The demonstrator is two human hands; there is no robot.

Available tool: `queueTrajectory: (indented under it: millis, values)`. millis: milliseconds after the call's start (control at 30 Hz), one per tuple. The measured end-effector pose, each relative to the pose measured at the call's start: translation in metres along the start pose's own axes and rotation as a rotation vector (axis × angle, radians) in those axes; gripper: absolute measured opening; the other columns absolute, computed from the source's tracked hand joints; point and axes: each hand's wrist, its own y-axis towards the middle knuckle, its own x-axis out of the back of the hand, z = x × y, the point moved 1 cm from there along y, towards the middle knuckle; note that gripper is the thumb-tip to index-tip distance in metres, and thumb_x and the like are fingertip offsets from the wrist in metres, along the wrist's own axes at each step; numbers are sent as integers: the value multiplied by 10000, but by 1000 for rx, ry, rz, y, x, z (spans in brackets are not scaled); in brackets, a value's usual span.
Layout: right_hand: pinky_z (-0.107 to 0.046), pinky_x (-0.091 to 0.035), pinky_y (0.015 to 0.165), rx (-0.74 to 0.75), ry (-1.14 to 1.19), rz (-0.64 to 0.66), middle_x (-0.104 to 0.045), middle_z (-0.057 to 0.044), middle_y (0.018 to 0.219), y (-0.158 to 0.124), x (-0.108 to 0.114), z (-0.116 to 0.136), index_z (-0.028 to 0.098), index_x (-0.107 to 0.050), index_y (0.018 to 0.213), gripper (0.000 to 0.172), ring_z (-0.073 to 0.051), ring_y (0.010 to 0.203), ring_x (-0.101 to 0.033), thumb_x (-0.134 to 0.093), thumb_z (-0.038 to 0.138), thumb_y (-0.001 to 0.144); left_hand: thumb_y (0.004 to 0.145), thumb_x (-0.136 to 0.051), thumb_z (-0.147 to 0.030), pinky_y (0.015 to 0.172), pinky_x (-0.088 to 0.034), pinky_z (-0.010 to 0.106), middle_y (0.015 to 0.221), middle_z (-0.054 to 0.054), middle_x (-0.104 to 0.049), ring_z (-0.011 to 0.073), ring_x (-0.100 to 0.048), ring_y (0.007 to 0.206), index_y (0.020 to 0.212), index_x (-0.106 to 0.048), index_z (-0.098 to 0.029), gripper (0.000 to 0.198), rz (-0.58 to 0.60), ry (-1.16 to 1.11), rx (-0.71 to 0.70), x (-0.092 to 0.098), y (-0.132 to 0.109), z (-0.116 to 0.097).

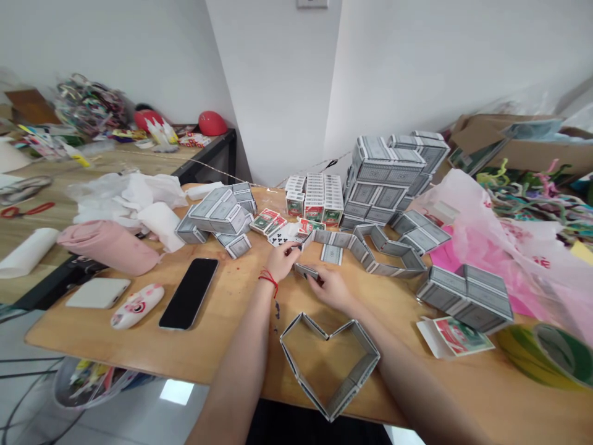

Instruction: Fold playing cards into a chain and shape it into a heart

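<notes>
My left hand (pixel 283 261), with a red string at the wrist, pinches the near end of a zigzag chain of grey card blocks (pixel 365 247) on the wooden table (pixel 222 334). My right hand (pixel 330 285) grips a small grey folded card piece (pixel 306 271) just below that end. A heart-shaped ring of card blocks (pixel 330 361) lies close to me between my forearms. Loose playing cards (pixel 280 233) lie just beyond my left hand.
Stacks of card boxes (pixel 315 196), a tall grey stack (pixel 393 173) and grey bundles (pixel 217 215) stand behind. A black phone (pixel 189 293), white power bank (pixel 98 292) and pink case (pixel 137 304) lie left. Pink plastic bags (pixel 491 247) and tape rolls (pixel 546 355) lie right.
</notes>
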Motion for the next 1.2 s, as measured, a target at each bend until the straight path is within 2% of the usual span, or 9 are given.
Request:
queueTrajectory:
  millis: [167,267,400,600,767,1200]
  values:
    - [-278,-434,599,-19,50,-32,-644,-36,830,1,-1,-4,230,-557,1035,307,-150,617,-547,-460,184,748,743,-436,-252,699,-447,241,865,39,-650,145,-575,772,940,-618,-143,289,2,8,21,1,-1,-5]
    - [-277,-443,635,-39,142,-52,-624,-36,921,2,0,-6,225,-510,1087,371,-147,666,-545,-475,166,723,750,-426,-256,716,-442,242,865,36,-650,151,-574,797,925,-621,-148,284,-5,19,22,1,-2,-9]
    - [-262,-439,624,-56,197,-49,-600,-32,980,2,0,-6,235,-462,1135,435,-133,639,-534,-471,145,709,757,-419,-266,708,-438,237,837,27,-652,148,-575,777,899,-624,-155,274,-23,40,14,0,-2,-10]
    - [-276,-435,669,-42,37,-24,-613,-40,940,0,-3,-7,232,-473,1084,358,-163,736,-569,-445,146,738,757,-420,-283,671,-431,223,806,18,-651,139,-572,743,900,-625,-158,280,-30,40,30,-2,-2,-8]
    - [-268,-429,615,-33,-55,13,-621,-44,846,-1,-3,-7,212,-489,1018,277,-163,677,-571,-430,150,754,757,-420,-297,639,-425,215,791,10,-646,130,-565,709,902,-629,-164,287,-27,24,21,-3,-2,-6]
    - [-260,-446,677,-41,-105,11,-643,-34,898,-1,-4,-8,215,-485,1050,285,-159,759,-599,-447,175,770,766,-413,-324,671,-423,221,828,17,-645,136,-564,740,896,-628,-166,297,-28,44,28,-3,-4,-7]
